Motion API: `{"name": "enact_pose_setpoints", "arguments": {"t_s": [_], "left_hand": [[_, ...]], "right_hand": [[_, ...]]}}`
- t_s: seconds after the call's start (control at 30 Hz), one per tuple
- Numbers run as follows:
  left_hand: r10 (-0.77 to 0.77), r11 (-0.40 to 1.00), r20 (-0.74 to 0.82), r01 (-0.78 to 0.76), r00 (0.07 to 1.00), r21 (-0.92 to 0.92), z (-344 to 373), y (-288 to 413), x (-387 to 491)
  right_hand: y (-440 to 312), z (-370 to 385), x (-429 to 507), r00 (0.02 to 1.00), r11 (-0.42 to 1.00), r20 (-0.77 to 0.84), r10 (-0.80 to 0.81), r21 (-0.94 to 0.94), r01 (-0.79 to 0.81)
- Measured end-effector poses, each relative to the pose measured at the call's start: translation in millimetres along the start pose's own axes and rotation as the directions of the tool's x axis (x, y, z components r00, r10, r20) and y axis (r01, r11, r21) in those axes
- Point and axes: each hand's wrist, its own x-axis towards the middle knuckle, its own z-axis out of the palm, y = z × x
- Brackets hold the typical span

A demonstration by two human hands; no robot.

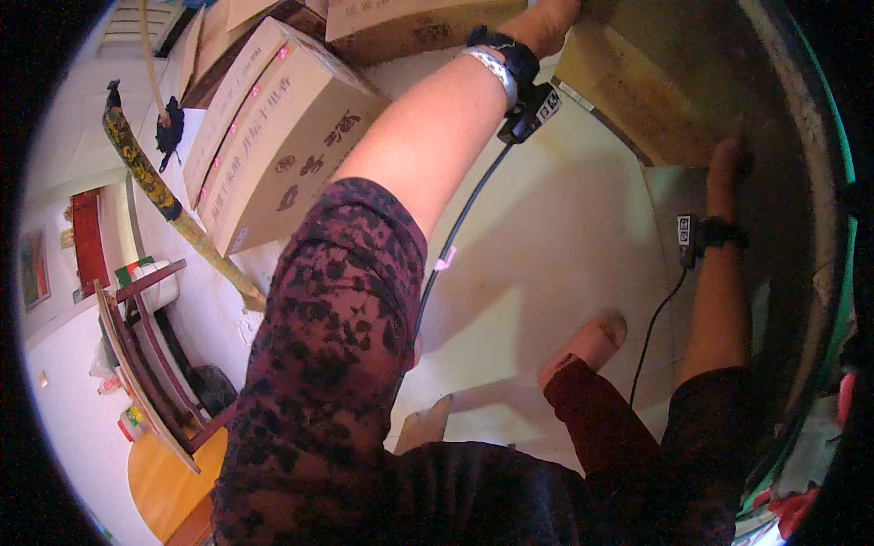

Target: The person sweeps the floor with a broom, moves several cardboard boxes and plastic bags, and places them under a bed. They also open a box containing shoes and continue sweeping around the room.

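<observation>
My left arm reaches up and away, and my left hand (550,26) is cut off by the top edge, its fingers out of view. It is nearest to a long cardboard box (403,27) and a brown cardboard box (614,89) in shadow. On the left wrist, a black strap and a silvery band (497,74) hold a small black device (532,112) with a cable. My right hand (729,158) is in deep shadow beside the brown box; its fingers are too dark to make out. A second strapped device (688,235) sits on that wrist.
Printed cardboard cartons (287,136) stand left of my left arm. A stick wrapped in patterned cloth (147,170) leans near them. Farther left are a dark wooden chair (147,341) and a wooden tabletop (171,471). My foot (594,338) rests on the pale floor (532,246).
</observation>
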Motion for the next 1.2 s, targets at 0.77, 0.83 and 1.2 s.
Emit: {"name": "enact_pose_setpoints", "arguments": {"t_s": [0.77,0.83,1.2], "left_hand": [[0.351,0.781,-0.175,-0.184,0.92,0.597,155,-94,-166],[0.356,0.82,-0.218,-0.192,0.909,0.539,167,-95,-186],[0.076,0.91,-0.345,0.076,0.936,0.407,13,-24,-202]], "right_hand": [[15,-101,14,0.996,0.996,-0.034,0.077,-0.051,-0.079],[18,-106,12,0.995,0.994,-0.034,0.09,-0.052,-0.092],[-90,-52,-196,0.941,0.981,0.28,0.19,-0.029,-0.19]]}}
